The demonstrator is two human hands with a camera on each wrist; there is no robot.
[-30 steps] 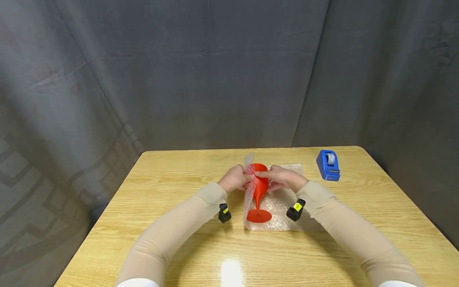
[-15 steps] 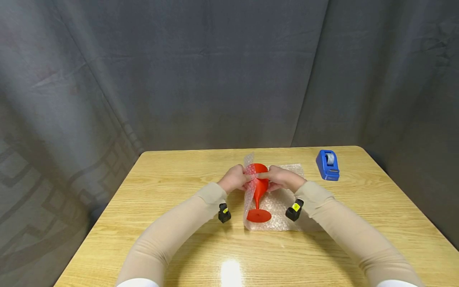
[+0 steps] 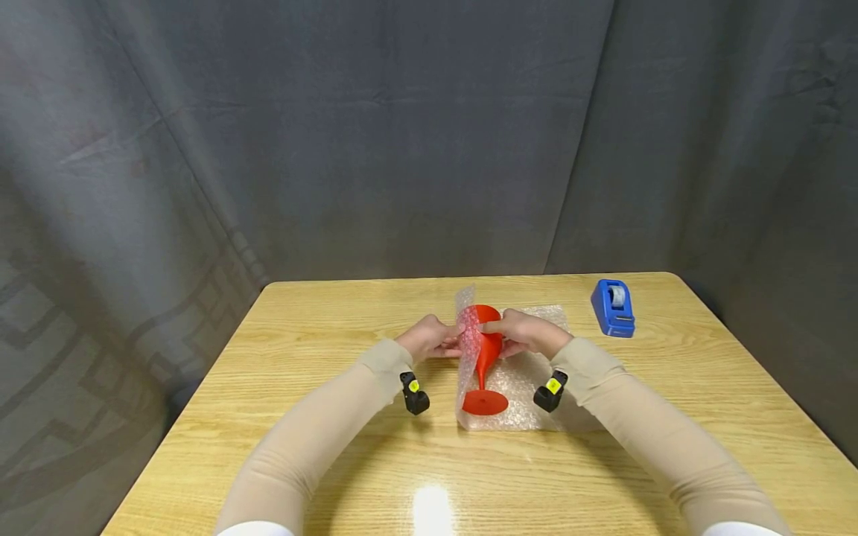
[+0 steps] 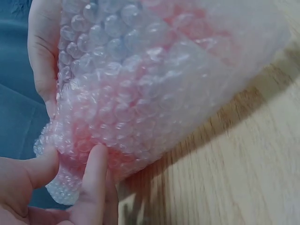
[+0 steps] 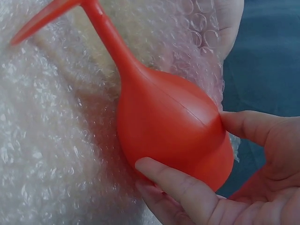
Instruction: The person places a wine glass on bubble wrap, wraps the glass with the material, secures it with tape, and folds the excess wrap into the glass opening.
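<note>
Wooden table [image 3: 362, 476], red goblet [image 5: 164, 126], bubble wrap [image 3: 526, 394] partly around it

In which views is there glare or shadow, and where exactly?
Head view: bright glare on the table, near the picture's bottom edge; left wrist view: dark shadow beside the bubble wrap; right wrist view: soft sheen on the red goblet.
</note>
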